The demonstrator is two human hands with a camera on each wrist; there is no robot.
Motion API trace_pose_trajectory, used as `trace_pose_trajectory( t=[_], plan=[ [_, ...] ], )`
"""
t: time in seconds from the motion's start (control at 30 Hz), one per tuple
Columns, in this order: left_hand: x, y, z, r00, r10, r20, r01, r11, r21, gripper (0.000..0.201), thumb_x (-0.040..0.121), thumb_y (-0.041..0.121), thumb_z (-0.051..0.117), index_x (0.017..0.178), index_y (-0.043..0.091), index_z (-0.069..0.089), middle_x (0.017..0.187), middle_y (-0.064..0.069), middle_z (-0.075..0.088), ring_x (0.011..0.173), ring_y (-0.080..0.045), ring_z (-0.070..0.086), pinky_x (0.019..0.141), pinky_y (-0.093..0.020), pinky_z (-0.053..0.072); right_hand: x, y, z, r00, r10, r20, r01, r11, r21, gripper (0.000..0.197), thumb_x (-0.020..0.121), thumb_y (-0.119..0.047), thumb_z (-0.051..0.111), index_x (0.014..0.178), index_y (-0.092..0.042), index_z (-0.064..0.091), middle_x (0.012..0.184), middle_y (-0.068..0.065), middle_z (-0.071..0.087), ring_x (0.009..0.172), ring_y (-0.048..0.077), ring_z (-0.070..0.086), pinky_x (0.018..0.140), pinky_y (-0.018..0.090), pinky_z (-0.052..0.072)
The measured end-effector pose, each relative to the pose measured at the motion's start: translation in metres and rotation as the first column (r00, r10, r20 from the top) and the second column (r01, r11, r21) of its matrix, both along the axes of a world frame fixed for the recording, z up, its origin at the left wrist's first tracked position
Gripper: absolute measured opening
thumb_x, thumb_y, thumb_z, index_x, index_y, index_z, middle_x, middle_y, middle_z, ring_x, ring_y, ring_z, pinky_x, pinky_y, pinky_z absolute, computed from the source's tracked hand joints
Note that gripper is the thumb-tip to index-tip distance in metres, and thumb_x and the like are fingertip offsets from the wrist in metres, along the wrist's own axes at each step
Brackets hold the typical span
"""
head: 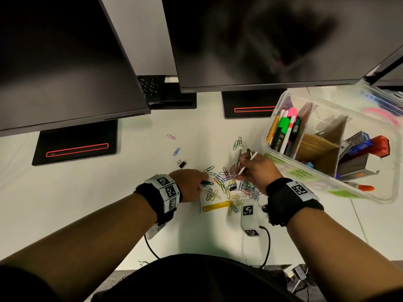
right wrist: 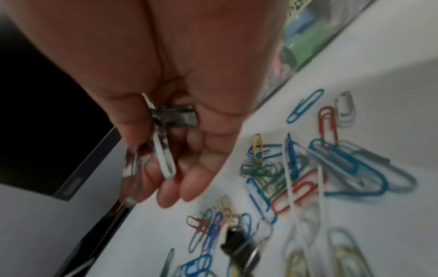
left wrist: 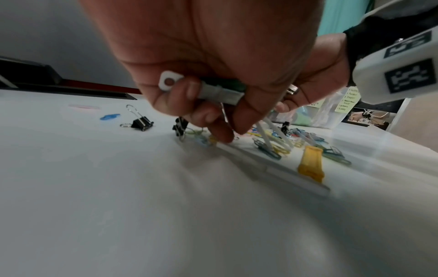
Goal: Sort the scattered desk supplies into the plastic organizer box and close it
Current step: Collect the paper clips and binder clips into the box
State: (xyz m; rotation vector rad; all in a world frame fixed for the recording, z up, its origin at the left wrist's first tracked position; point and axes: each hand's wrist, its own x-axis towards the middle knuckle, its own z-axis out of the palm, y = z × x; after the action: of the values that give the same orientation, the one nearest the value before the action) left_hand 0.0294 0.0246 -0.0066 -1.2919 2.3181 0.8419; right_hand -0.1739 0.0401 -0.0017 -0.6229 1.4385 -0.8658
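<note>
**Camera positions, three views**

Head view: high, looking steeply down and forward over both forearms at the white tabletop (head: 91, 192); monitors at the top edge.

Left wrist view: very low, close under the left hand (left wrist: 208, 61), facing along the fingers across the tabletop toward the organizer box (left wrist: 331, 112).

Right wrist view: close beneath the right hand (right wrist: 166, 78), tilted, looking down at the paper clips (right wrist: 308, 168).

Shared by all three: the paper-clip pile (head: 231, 186). The left wrist view also catches the right wrist.
</note>
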Motion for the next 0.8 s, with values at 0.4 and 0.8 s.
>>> trace_pose_trajectory(
  t=[0.4, 0.8],
  plan=[
    [0.008, -0.004, 0.004, 0.991, -0.134, -0.005, 0.134, 0.991, -0.021, 0.041, 0.09, 0.033, 0.056, 0.129, 0.022, 0.053, 0.125, -0.002, 0.049, 0.113, -0.021, 0.054, 0.09, -0.03, 0.043, 0.002, -0.001, 0.008, 0.949, 0.009, 0.316, -0.012, 1.0, 0.008, 0.031, 0.091, 0.007, 0.037, 0.107, -0.012, 0.056, 0.071, 0.01, 0.061, 0.062, 0.024, 0.068, 0.06, 0.037, 0.059],
    [0.001, -0.002, -0.001, 0.987, -0.161, 0.0, 0.161, 0.985, -0.061, 0.027, 0.098, 0.025, 0.041, 0.122, 0.018, 0.05, 0.125, -0.003, 0.057, 0.112, -0.022, 0.055, 0.087, -0.03, 0.042, -0.013, 0.016, -0.009, 0.919, 0.172, -0.355, -0.211, 0.975, -0.073, 0.032, 0.08, 0.005, 0.058, 0.061, -0.017, 0.046, 0.047, -0.006, 0.042, 0.042, 0.011, 0.037, 0.047, 0.019, 0.032]
  ],
)
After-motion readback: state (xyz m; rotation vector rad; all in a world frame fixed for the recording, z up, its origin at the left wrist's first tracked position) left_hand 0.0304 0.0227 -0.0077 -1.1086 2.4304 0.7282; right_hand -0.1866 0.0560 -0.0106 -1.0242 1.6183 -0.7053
